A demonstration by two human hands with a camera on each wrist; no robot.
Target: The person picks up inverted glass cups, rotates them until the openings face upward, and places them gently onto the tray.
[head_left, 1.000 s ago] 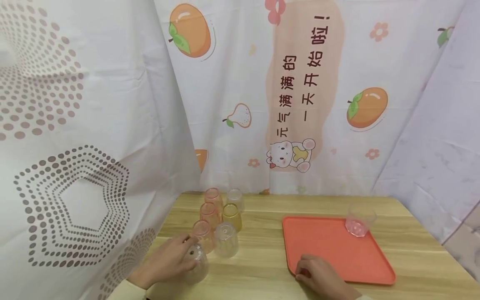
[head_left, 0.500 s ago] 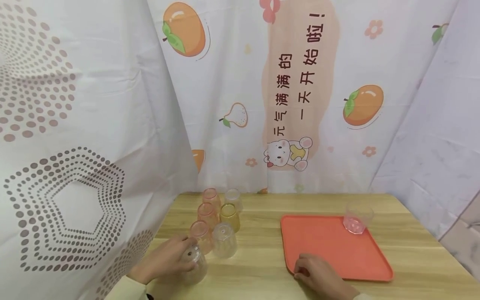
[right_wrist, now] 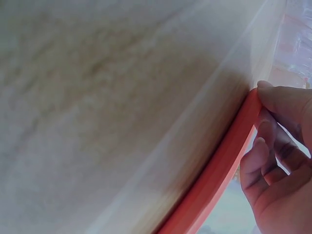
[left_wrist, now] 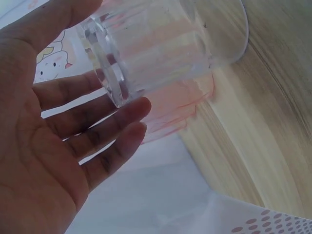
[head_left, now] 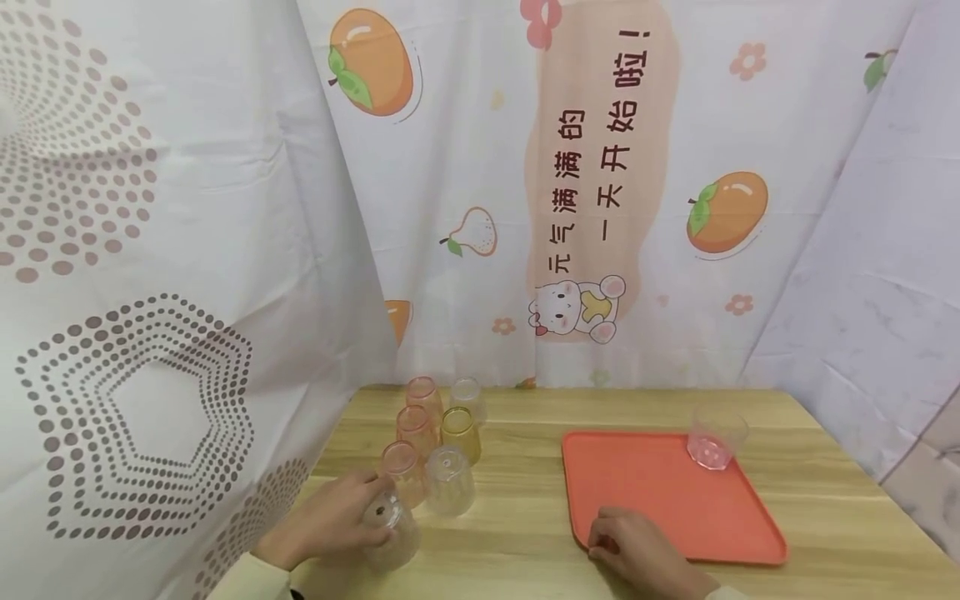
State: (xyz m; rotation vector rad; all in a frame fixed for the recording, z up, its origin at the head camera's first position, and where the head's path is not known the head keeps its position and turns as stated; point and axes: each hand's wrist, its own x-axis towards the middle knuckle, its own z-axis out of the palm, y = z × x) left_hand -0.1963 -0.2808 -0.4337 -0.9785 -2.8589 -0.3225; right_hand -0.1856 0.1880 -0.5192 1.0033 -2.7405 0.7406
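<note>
Near the table's front left, my left hand (head_left: 330, 518) holds an upside-down clear cup (head_left: 396, 542) by its base. Seen from the left wrist, the thumb and fingers (left_wrist: 134, 109) reach round the thick base of that clear cup (left_wrist: 165, 44). Just behind it stand a pink cup (head_left: 405, 477) and another clear cup (head_left: 450, 483), both bottom-up. My right hand (head_left: 637, 550) is at the near left corner of an orange-red tray (head_left: 660, 492). The right wrist view has the thumb and fingers pinching the rim of this tray (right_wrist: 209, 180).
Behind the front cups are two more pink cups (head_left: 416, 429), a yellow cup (head_left: 461, 433) and a clear cup (head_left: 468, 398). A clear bowl-like container with a pinkish base (head_left: 716, 433) sits on the tray's far right corner. Printed curtains (head_left: 480, 308) enclose the wooden table (head_left: 517, 500).
The head view has shifted slightly. Both hands keep their places, the left on the clear cup and the right at the tray's corner.
</note>
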